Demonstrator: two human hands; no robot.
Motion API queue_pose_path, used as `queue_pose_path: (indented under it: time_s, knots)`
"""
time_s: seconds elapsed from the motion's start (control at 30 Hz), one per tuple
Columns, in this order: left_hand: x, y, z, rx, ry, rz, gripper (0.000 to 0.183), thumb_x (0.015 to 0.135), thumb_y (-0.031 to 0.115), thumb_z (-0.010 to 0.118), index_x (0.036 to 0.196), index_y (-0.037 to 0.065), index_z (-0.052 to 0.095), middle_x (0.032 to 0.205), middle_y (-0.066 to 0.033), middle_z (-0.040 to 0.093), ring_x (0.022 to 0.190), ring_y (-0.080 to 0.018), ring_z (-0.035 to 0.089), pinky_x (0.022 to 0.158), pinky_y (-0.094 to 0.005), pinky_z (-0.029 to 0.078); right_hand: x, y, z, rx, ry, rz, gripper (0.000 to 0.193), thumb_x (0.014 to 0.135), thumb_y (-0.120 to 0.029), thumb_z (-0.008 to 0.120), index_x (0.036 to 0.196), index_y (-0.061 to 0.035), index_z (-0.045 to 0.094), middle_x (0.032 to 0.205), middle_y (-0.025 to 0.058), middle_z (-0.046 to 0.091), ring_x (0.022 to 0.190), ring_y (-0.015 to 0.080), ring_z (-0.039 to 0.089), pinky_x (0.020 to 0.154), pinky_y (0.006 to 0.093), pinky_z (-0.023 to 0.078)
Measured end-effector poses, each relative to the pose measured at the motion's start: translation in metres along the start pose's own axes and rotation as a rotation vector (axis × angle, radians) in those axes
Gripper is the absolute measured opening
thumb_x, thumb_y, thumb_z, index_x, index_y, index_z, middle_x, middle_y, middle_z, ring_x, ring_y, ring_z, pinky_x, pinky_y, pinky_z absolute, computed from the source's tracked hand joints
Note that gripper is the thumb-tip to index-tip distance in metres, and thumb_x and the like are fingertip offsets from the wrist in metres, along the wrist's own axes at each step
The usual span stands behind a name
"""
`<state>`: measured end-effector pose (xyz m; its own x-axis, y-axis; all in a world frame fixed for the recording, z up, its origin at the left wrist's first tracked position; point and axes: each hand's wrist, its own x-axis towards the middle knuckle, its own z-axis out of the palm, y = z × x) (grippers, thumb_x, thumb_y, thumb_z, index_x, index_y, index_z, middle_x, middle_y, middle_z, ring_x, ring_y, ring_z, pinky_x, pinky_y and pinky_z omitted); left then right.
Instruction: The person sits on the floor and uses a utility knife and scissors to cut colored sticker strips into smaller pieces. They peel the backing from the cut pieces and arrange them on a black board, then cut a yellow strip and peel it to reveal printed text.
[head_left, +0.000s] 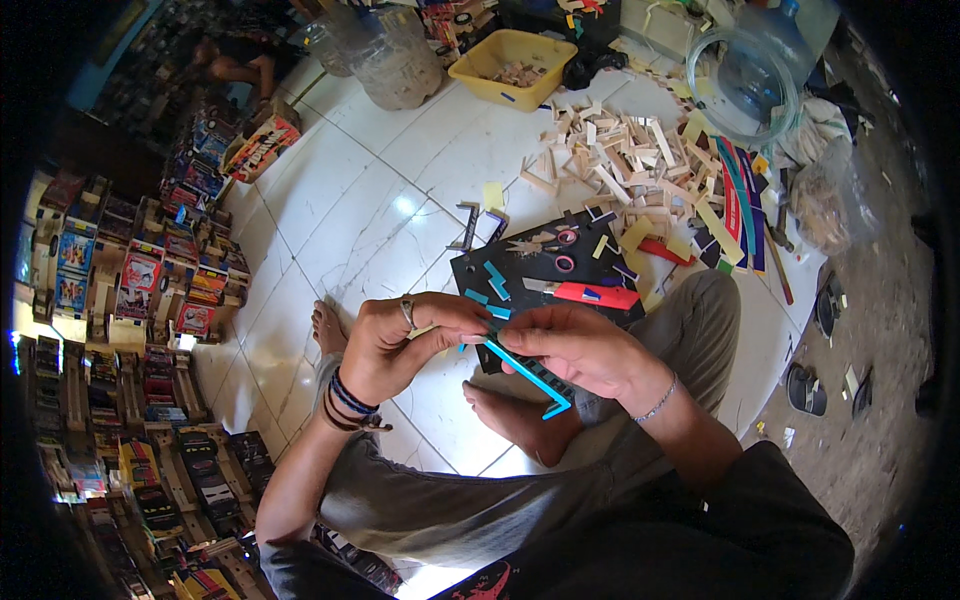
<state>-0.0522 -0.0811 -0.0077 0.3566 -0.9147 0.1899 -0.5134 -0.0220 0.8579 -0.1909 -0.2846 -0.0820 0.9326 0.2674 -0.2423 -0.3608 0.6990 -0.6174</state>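
A thin bright-blue strip with a hooked far end (530, 374) is pinched between both hands over my lap. My left hand (398, 345), wearing a ring and dark bracelets, grips its upper end between thumb and fingers. Close beside it, the thumb and fingertips of my right hand (590, 352) close on the same end. Under and beyond the hands lies a black board (480, 265). On it are a red utility knife (595, 294), scissors with pink handles (566, 250) and several small blue pieces (496, 281).
A heap of wooden pieces (640, 150) lies beyond the board at the right. Farther back stand a yellow basin (505, 50) and a large clear bottle (770, 50). Rows of small wooden toy trucks (140, 270) line the left. My bare foot (525, 420) rests below my hands.
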Motion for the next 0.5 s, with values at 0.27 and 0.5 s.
queue_pose_path:
  time_s: [0.27, 0.5]
  knots:
    - [-0.004, -0.004, -0.002, 0.176, 0.049, -0.005, 0.015, 0.093, 0.001, 0.067, 0.107, 0.000, 0.072, 0.107, -0.0127, 0.074, 0.096, -0.0251, 0.073, 0.084, -0.0335, 0.058, 0.006, 0.003, -0.005, -0.129, 0.014, -0.014, 0.027, 0.099, -0.023, 0.068, 0.116, -0.0010, 0.068, 0.104, 0.0072, 0.073, 0.095, 0.0104, 0.068, 0.081, 0.0249, 0.053]
    - [-0.009, -0.008, -0.010, 0.421, 0.239, -0.084, 0.013, 0.091, 0.009, 0.072, 0.101, 0.001, 0.071, 0.098, -0.0126, 0.073, 0.086, -0.0304, 0.072, 0.076, -0.0373, 0.057, -0.009, 0.016, -0.002, -1.155, 0.499, -0.756, 0.024, 0.090, -0.014, 0.077, 0.110, -0.0042, 0.068, 0.097, 0.0069, 0.072, 0.088, 0.0188, 0.069, 0.077, 0.0308, 0.052]
